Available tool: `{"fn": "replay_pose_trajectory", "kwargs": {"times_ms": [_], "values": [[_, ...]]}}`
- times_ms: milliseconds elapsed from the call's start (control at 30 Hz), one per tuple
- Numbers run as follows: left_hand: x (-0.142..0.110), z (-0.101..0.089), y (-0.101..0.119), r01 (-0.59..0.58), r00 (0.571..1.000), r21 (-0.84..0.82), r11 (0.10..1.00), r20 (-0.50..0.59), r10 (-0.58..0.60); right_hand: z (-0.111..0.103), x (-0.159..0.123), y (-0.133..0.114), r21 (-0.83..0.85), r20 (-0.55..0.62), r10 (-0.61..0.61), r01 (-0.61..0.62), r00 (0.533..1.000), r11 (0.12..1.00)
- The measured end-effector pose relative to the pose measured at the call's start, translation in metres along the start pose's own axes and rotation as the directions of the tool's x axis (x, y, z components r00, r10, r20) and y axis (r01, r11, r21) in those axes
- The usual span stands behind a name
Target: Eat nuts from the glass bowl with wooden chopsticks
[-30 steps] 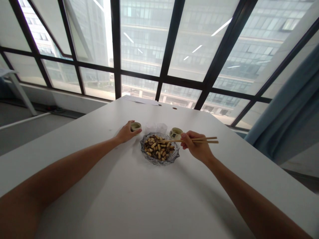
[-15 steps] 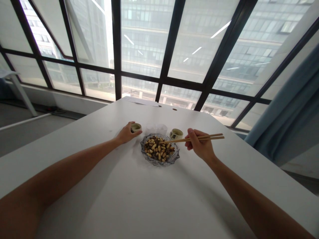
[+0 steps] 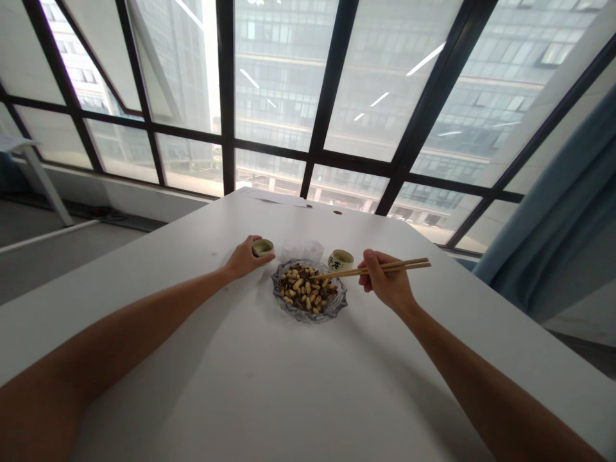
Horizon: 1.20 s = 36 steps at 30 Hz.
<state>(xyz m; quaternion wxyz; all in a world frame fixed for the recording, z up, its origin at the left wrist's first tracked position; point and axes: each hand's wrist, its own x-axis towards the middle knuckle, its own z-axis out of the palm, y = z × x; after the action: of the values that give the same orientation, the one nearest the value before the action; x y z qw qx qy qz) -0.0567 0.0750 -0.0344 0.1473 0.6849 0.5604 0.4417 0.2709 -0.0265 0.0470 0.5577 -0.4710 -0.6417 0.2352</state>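
My left hand [image 3: 244, 258] is wrapped round a small cup [image 3: 264, 246] that stands on the white table, left of a glass bowl. In my right hand [image 3: 382, 279] is a pair of wooden chopsticks [image 3: 351, 272], their tips down among the food. The scalloped clear glass bowl [image 3: 332, 312] holds peanuts in the shell [image 3: 307, 290] mixed with dark striped seeds. Whether the tips pinch a piece is too small to tell. Just behind the bowl's right side stands a second cup [image 3: 340, 259] with dark characters on it. Two clear plastic cups [image 3: 302, 249] stand behind the bowl.
The white table [image 3: 289, 385] runs forward to tall dark-framed windows. Paper sheets [image 3: 274, 196] lie at its far edge, near a round dark hole [image 3: 337, 212]. A blue curtain [image 3: 548, 224] hangs at the right. Another table's leg [image 3: 48, 183] shows at the left.
Hardly anything differs. The chopsticks in my right hand have shifted very slightly within the bowl, while my left hand stays on the cup.
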Motion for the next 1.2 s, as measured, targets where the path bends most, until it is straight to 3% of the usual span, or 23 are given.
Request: {"fn": "replay_pose_trajectory", "kwargs": {"times_ms": [300, 500, 667, 933, 1067, 1200], "values": [[0.0, 0.001, -0.001, 0.048, 0.999, 0.029, 0.998, -0.009, -0.048, -0.006, 0.002, 0.008, -0.119, 0.129, -0.045, 0.06, 0.991, 0.991], [0.0, 0.001, -0.001, 0.046, 0.999, 0.047, 0.998, -0.001, -0.046, -0.01, 0.002, 0.003, -0.134, 0.114, -0.093, 0.108, 0.989, 0.985], [-0.001, 0.0, -0.001, -0.121, 0.992, 0.05, 0.991, -0.035, 0.123, -0.009, 0.001, 0.0, -0.082, 0.072, -0.093, 0.099, 0.993, 0.992], [-0.002, 0.001, -0.003, -0.395, 0.914, 0.053, 0.917, -0.083, 0.398, -0.007, 0.002, 0.001, -0.006, -0.006, -0.069, 0.069, 0.998, 0.998], [-0.002, 0.001, -0.004, -0.445, 0.891, 0.054, 0.894, -0.075, 0.448, -0.006, 0.003, 0.0, 0.005, -0.019, -0.064, 0.064, 0.998, 0.998], [-0.003, 0.0, -0.001, -0.411, 0.908, 0.075, 0.909, -0.05, 0.415, -0.005, 0.002, -0.002, 0.006, -0.017, -0.059, 0.059, 0.998, 0.998]]}}
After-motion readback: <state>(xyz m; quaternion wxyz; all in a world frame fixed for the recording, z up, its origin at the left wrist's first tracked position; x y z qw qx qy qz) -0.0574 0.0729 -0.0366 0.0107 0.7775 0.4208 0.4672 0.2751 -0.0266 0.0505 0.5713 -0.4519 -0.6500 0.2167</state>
